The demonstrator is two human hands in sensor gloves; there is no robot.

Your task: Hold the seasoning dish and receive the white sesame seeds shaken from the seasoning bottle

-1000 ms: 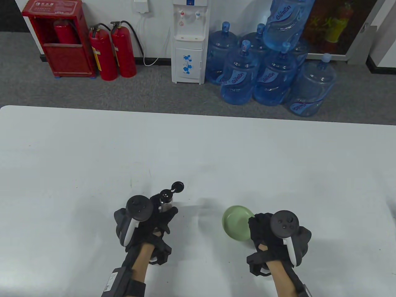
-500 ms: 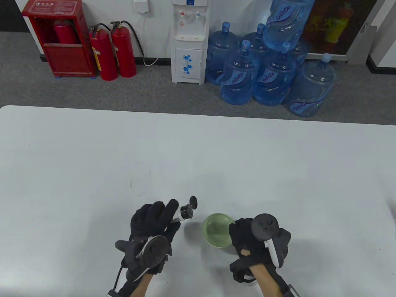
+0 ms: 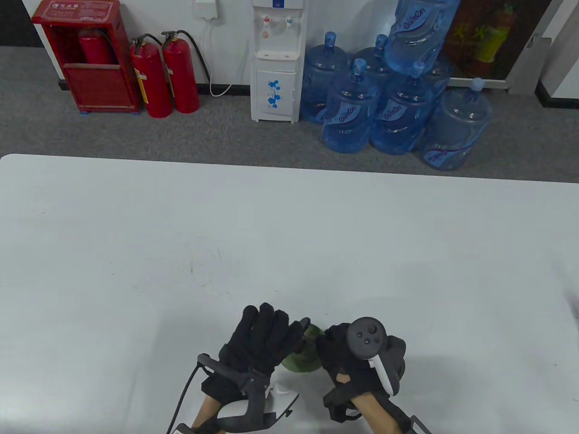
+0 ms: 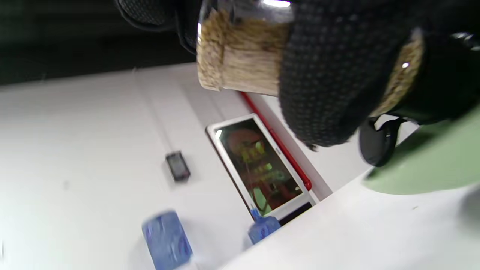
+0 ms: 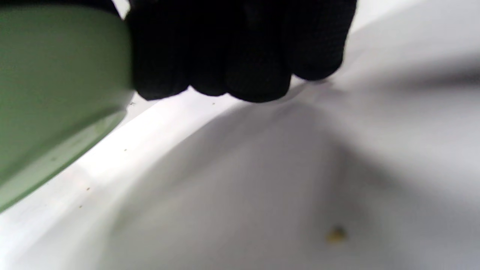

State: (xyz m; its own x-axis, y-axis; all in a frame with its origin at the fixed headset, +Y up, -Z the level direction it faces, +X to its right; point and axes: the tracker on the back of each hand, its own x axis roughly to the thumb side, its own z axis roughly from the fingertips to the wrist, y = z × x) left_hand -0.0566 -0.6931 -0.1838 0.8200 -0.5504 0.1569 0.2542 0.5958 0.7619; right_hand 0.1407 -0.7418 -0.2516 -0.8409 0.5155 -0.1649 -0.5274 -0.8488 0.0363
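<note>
My left hand (image 3: 267,337) grips the clear seasoning bottle (image 4: 240,56) of pale sesame seeds, turned over above the green seasoning dish (image 3: 302,359). In the table view the hand hides the bottle. In the left wrist view the bottle's black flip cap (image 4: 378,140) hangs open just above the dish's rim (image 4: 431,165). My right hand (image 3: 350,359) holds the dish at its right side, a little above the white table (image 3: 289,253). The right wrist view shows the dish's green underside (image 5: 56,86) beside my curled fingers (image 5: 240,48).
The table's far edge runs across the middle of the table view. Behind it on the floor stand blue water bottles (image 3: 393,108), a white water dispenser (image 3: 277,63) and red fire extinguishers (image 3: 165,74). A few small specks lie on the table (image 5: 335,233).
My left hand has rolled over and moved right, bringing the bottle upside down above the dish. My right hand has carried the dish left and nearer to meet it.
</note>
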